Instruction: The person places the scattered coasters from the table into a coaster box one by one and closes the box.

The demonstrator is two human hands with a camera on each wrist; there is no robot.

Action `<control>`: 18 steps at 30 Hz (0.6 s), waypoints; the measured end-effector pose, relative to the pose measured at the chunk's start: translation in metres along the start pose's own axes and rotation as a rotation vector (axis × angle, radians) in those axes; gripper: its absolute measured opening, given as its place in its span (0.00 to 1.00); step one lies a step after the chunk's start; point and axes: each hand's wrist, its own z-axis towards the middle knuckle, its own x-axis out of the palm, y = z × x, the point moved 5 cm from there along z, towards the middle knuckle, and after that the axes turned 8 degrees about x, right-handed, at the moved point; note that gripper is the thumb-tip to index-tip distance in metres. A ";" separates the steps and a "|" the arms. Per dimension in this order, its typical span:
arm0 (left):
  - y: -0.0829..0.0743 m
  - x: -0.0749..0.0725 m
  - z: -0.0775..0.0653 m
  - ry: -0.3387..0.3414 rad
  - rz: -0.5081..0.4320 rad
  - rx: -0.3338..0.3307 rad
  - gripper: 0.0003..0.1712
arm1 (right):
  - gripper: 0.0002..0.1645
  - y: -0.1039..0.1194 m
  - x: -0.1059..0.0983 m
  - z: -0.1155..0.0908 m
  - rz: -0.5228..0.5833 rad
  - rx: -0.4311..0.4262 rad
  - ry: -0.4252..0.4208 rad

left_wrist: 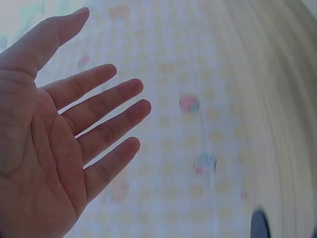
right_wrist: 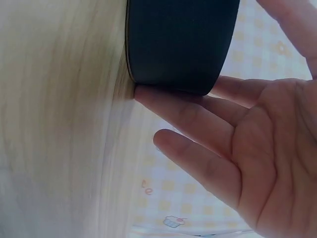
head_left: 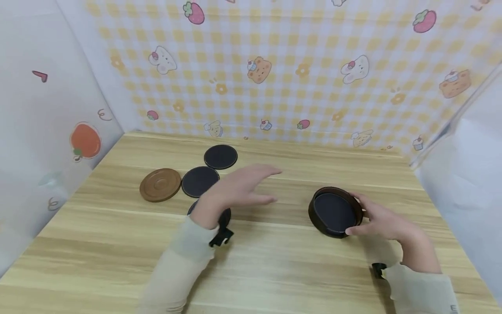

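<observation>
My left hand [head_left: 241,187] hovers over the table left of centre, palm turned inward. Its fingers [left_wrist: 106,106] are extended and spread, with nothing held. At the right, my right hand [head_left: 382,220] holds the right side of a round dark coaster holder [head_left: 327,229], thumb by the near rim and fingers behind. From the right wrist view, the fingertips touch the black outer wall of the holder [right_wrist: 178,44]. A black round coaster [head_left: 335,211] lies inside. Two black coasters, one farther back [head_left: 221,157] and one nearer [head_left: 200,181], lie left of my left hand.
A brown round wooden disc [head_left: 160,185] with a ringed top lies at the left, beside the coasters. Another black coaster [head_left: 225,217] is partly hidden under my left wrist. A checked cloth [head_left: 298,100] stands behind the wood-grain table [head_left: 274,266], with white cloth walls on both sides.
</observation>
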 end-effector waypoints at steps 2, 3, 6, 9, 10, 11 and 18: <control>0.007 -0.007 -0.017 -0.027 0.007 -0.045 0.39 | 0.63 0.000 0.000 0.000 0.005 -0.005 0.001; 0.009 -0.011 -0.025 -0.037 0.010 -0.069 0.39 | 0.62 0.001 0.000 0.001 0.005 -0.009 0.000; 0.019 -0.019 -0.047 -0.061 0.036 -0.129 0.39 | 0.62 0.003 -0.002 0.001 -0.004 -0.026 -0.009; 0.030 -0.023 -0.065 -0.072 0.048 -0.160 0.39 | 0.61 0.004 -0.005 0.001 -0.009 -0.031 -0.019; 0.034 -0.023 -0.070 -0.074 0.049 -0.163 0.40 | 0.62 0.003 -0.005 0.001 -0.007 -0.025 -0.014; 0.037 -0.022 -0.074 -0.077 0.048 -0.166 0.40 | 0.62 0.002 -0.004 0.000 -0.005 -0.021 -0.012; 0.053 -0.008 -0.098 -0.066 0.073 -0.238 0.41 | 0.62 -0.002 0.001 -0.002 0.028 -0.045 -0.005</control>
